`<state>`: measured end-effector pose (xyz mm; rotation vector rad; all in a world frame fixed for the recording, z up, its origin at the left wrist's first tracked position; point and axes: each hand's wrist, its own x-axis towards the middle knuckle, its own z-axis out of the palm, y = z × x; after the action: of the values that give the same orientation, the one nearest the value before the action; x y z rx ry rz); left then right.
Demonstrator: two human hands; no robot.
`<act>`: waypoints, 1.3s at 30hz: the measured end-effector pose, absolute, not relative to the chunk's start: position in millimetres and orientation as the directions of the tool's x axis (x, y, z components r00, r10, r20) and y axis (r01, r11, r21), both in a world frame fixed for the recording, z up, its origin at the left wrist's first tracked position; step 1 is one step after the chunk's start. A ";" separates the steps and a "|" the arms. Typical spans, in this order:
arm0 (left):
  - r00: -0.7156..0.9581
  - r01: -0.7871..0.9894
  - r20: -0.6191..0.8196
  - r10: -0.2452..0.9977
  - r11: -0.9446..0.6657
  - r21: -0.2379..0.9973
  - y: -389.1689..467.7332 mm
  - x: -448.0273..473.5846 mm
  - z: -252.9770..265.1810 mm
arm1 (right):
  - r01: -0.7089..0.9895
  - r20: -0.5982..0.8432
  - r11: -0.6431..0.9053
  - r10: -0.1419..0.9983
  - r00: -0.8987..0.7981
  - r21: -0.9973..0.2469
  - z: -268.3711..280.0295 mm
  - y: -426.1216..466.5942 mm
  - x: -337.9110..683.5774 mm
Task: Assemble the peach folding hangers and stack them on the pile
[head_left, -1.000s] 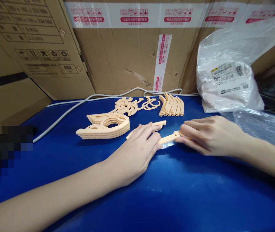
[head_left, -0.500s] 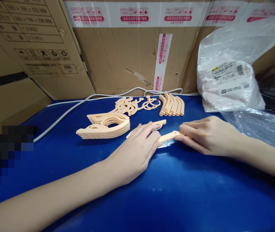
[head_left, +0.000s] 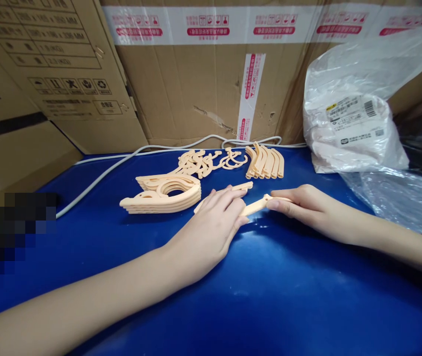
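Over the blue table, my left hand is closed on a cream plastic folding hanger, pressing it down; the fingers cover most of it. One hanger arm points out to the right from under that hand. My right hand pinches this arm's outer end between thumb and fingers, close to a small hole. Whether the arm is joined to the rest of the hanger is hidden by my left hand. A stack of folded hangers lies to the left of my left hand.
Behind my hands are a pile of loose hooks and a row of curved hanger arms. A white cable crosses the back. Cardboard boxes wall the rear, with a white plastic bag at right.
My right hand has shifted slightly left and turned, its thumb now showing on top of the arm's end. The arm's outer end tilts up a little more. My left hand stays nearly in place.
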<state>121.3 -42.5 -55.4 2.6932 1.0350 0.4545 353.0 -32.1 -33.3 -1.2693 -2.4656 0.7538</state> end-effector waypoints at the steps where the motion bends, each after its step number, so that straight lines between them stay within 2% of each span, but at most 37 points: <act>1: 0.705 0.613 0.200 0.681 -0.726 0.312 -42.9 121.1 -55.3 | 0.672 -0.003 0.486 0.809 -0.588 -0.559 -32.3 -32.2 353.1; 8: 0.706 0.609 0.202 0.678 -0.728 0.315 -44.2 120.5 -55.7 | 0.707 0.012 0.570 0.782 -0.623 -0.419 -29.7 -31.3 353.3; 14: 0.716 0.599 0.204 0.668 -0.738 0.312 -43.5 119.9 -56.6 | 0.715 0.053 0.665 0.739 -0.671 -0.217 -33.2 -30.4 356.8; 21: 0.718 0.599 0.195 0.668 -0.736 0.317 -42.6 120.9 -55.6 | 0.673 0.144 0.736 0.660 -0.737 0.075 -38.4 -29.2 361.5; 27: 0.724 0.598 0.191 0.663 -0.741 0.306 -42.6 121.2 -57.4 | 0.617 0.206 0.760 0.583 -0.786 0.204 -39.7 -28.1 364.2; 33: 0.730 0.588 0.199 0.654 -0.749 0.304 -42.4 120.4 -57.2 | 0.587 0.257 0.764 0.530 -0.808 0.268 -38.6 -29.4 363.7; 39: 0.741 0.590 0.189 0.645 -0.759 0.277 -42.5 120.8 -57.6 | 0.593 0.232 0.795 0.558 -0.797 0.128 -36.6 -29.1 363.9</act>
<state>120.8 -42.5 -57.6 2.7423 0.9839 0.4073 363.9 -29.1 -36.6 -0.9070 -2.8011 -0.2892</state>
